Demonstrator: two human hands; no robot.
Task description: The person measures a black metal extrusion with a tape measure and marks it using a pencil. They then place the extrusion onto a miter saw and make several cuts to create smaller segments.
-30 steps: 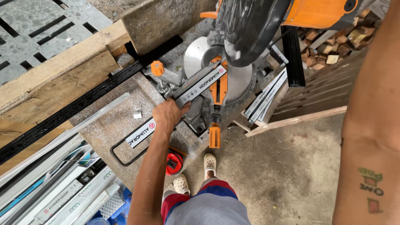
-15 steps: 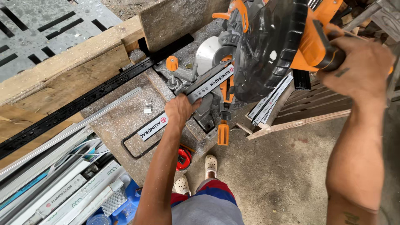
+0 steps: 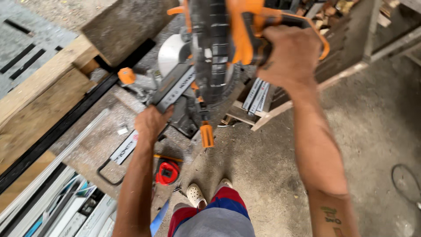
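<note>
At the bottom of the frame you stand in pale clogs [image 3: 196, 195] and red-and-blue shorts on a dusty concrete floor [image 3: 377, 118]. Just left of your feet a red tape measure [image 3: 167, 172] lies on the edge of the low grey bench [image 3: 94, 142], and pale metal profiles [image 3: 61, 210] are stacked in the lower left corner.

Moving up, your left hand [image 3: 152, 121] is pressed down on the long grey strip [image 3: 175, 85] that lies along the saw's fence, fingers curled over it and pinning it flat against the table. The strip runs diagonally from the middle left towards the blade, and its lower end carries a white label.

Your right hand [image 3: 291, 55], in the upper middle, is wrapped tight around the orange handle [image 3: 263, 30] of the chop saw [image 3: 215, 48]. The saw head looks raised, its dark guard [image 3: 210, 66] hanging above the strip and the round silver turntable [image 3: 173, 52]; the blur makes it hard to say whether the blade has met the metal.

So the piece is set and clamped by hand and the saw is gripped, but no cut shows in the strip; by the look of it the cut itself is not yet made.

Beyond, a heavy wooden beam [image 3: 35, 94] crosses the upper left and split firewood [image 3: 324, 8] sits at the top right.
</note>
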